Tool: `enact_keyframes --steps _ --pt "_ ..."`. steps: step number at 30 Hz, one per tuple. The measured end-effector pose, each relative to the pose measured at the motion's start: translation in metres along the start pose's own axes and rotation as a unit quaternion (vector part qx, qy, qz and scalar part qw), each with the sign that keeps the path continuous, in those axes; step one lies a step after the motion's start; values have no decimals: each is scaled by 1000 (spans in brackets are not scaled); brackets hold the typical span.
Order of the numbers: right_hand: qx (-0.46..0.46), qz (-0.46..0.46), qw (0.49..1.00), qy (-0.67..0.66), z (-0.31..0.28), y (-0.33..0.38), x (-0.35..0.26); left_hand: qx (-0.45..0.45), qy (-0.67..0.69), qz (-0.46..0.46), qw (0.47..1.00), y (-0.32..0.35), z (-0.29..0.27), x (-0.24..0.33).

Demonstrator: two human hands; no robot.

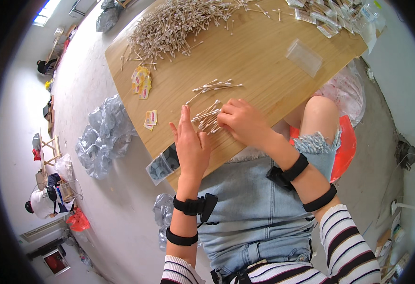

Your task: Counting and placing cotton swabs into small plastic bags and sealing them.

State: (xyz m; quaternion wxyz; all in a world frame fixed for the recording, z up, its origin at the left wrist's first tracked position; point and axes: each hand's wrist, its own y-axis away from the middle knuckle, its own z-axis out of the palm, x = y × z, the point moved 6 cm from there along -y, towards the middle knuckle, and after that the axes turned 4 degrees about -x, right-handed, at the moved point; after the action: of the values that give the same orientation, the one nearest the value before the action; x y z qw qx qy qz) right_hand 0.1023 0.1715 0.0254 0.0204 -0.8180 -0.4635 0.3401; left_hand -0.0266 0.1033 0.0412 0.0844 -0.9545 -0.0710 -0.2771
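Observation:
A small bunch of cotton swabs (206,116) lies on the wooden table between my hands, the sticks roughly side by side. My left hand (191,147) is on its left edge, fingers stretched out and holding nothing. On the other side, my right hand (243,121) has its fingers curled in and closed on the ends of swabs; the fingertips are partly hidden. Just beyond, a few more loose swabs (218,85) are spread on the wood. Farther back rises a big heap of cotton swabs (172,28).
Yellow-and-white paper labels (141,81) and a smaller label pile (150,118) lie to the left. A clear plastic bag (304,57) rests at right, near packed swabs (323,18). Another small bag (163,165) overhangs the table's (259,61) near-left corner. Grey plastic (105,137) lies on the floor.

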Motion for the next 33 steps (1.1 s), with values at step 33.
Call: enact_keyframes --steps 33 --pt "151 105 982 -39 -46 4 15 -50 -184 9 982 26 59 31"
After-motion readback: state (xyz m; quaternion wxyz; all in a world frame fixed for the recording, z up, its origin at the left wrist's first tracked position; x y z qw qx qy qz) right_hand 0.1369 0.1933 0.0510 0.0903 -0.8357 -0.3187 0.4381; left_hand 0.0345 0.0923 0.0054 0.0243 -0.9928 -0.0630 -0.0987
